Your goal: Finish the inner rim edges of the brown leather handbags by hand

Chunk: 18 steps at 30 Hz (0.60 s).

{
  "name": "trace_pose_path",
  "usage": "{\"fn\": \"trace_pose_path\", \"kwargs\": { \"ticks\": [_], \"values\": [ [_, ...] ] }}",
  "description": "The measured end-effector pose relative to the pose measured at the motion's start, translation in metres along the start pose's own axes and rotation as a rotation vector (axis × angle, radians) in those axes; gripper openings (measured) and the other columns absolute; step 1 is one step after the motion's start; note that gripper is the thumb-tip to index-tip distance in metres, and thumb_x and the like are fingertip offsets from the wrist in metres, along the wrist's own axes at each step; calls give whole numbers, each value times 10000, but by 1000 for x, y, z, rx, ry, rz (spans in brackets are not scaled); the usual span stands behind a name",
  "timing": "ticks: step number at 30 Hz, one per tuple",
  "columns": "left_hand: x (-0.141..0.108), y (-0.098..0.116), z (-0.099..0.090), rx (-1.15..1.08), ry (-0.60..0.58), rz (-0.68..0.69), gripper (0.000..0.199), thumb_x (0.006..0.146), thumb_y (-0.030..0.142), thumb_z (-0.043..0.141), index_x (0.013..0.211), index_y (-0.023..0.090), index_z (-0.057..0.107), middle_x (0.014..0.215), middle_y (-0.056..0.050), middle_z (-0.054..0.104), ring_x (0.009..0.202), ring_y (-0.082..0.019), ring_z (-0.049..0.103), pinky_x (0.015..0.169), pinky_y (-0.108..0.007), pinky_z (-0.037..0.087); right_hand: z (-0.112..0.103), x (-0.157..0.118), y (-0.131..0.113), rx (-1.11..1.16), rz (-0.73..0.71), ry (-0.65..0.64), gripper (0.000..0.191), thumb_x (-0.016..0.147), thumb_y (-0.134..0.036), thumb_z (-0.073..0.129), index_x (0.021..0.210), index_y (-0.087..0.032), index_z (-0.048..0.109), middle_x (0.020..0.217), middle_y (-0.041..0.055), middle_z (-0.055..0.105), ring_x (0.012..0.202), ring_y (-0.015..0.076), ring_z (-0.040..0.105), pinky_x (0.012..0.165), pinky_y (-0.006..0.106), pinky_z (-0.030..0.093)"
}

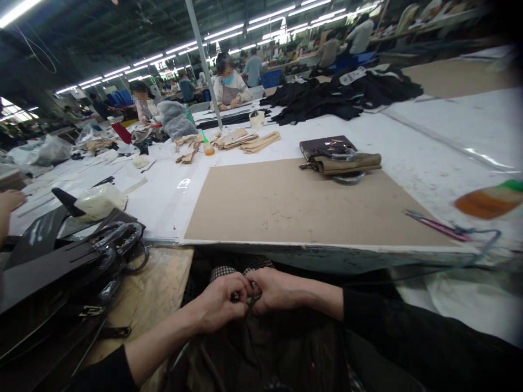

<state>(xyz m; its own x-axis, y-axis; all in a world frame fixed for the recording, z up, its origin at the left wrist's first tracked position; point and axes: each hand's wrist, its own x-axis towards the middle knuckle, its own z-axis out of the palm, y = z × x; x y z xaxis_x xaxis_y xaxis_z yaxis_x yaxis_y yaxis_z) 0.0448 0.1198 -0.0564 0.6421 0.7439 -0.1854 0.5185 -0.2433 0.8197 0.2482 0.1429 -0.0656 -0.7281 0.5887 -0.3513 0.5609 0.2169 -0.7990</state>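
Both hands meet low in the middle, over my lap. My left hand [223,302] is closed, its thumb and fingers pinching the upper edge of a dark brown fabric piece [281,343]. From the other side my right hand [278,288] grips the same edge, fingers curled in and touching the left fingertips. A small, dark, shiny part shows between the fingers, too little to name. The fabric looks smooth and soft and spreads over my lap. Its full shape is cut off by the bottom of the view.
A brown board [245,207] lies on the white table, with a dark handbag [330,144] at its far right. Thread snips [441,226] and an orange glue bottle [488,201] are on the right. Stacked handbags [61,277] fill the left. Co-workers sit across the table.
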Motion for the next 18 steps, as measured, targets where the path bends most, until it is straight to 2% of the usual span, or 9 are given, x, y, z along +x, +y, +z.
{"fn": "trace_pose_path", "kwargs": {
  "ticks": [1,3,6,8,12,15,18],
  "values": [
    [1,1,0,-98,3,-75,63,703,154,658,686,150,597,969,-25,652,944,-154,586,822,-249,423,0,-1,1,22,9,-8,191,633,-253,685,771,-165,586,649,-48,504,586,98,451,476,207,295],
    [3,0,0,-202,16,-269,107,676,217,690,663,142,615,817,-5,628,787,-132,553,689,-250,397,0,-3,1,57,20,3,193,643,-244,669,812,-169,611,653,-49,526,587,98,460,467,203,288],
    [5,-6,3,-234,54,-473,149,632,243,676,594,140,575,545,45,458,542,-88,367,520,-264,243,2,-3,1,41,17,31,236,658,-244,638,884,-177,643,681,-36,574,616,116,502,474,202,295],
    [6,-12,4,-245,70,-516,169,600,248,687,575,143,557,496,55,415,509,-83,327,505,-265,216,4,-2,1,8,3,34,197,682,-247,605,862,-174,640,674,-26,574,616,122,504,488,208,306],
    [9,-19,1,-285,62,-568,241,522,244,757,559,148,539,499,55,440,519,-86,344,507,-256,235,7,-1,3,4,-84,70,166,721,-233,604,873,-173,635,741,-21,589,658,114,496,550,206,324],
    [10,-22,-1,-338,54,-573,400,463,211,802,556,175,414,503,80,393,520,-73,302,496,-249,209,7,-2,4,66,-142,51,131,770,-239,623,877,-166,636,761,-30,573,687,102,477,590,205,326],
    [6,-24,-5,-400,45,-532,537,456,229,846,650,198,347,559,95,416,543,-68,321,510,-233,243,5,-5,4,180,-118,27,182,808,-319,662,841,-148,609,752,-35,527,701,96,440,607,207,327]
  ]
}}
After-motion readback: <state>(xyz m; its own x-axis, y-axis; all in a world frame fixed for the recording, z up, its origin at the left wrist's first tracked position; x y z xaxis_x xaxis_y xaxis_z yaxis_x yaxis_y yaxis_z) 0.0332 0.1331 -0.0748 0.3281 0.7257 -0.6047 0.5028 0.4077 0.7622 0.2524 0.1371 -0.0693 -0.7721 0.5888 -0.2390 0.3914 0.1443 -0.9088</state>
